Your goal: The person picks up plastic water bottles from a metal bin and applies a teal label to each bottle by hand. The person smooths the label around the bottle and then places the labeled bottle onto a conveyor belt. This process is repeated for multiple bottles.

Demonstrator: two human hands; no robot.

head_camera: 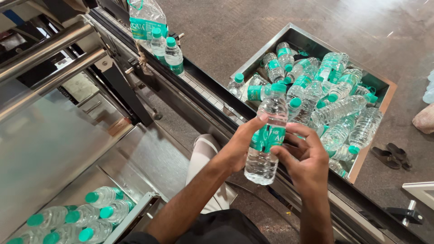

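A clear plastic water bottle point(267, 135) with a green cap and green label is held upright between both hands, above the conveyor edge. My left hand point(240, 143) grips its left side at the label. My right hand point(305, 159) holds the label from the right, thumb against it. Behind the bottle a metal bin point(289, 37) is filled with several similar bottles lying in a heap.
A conveyor rail point(199, 97) runs diagonally from top left to bottom right, carrying two upright bottles point(167, 52) at the top. Several capped bottles point(77, 219) lie grouped at bottom left. Steel rollers point(49, 54) and clear film are at left. Sandals point(391, 156) lie on the floor at right.
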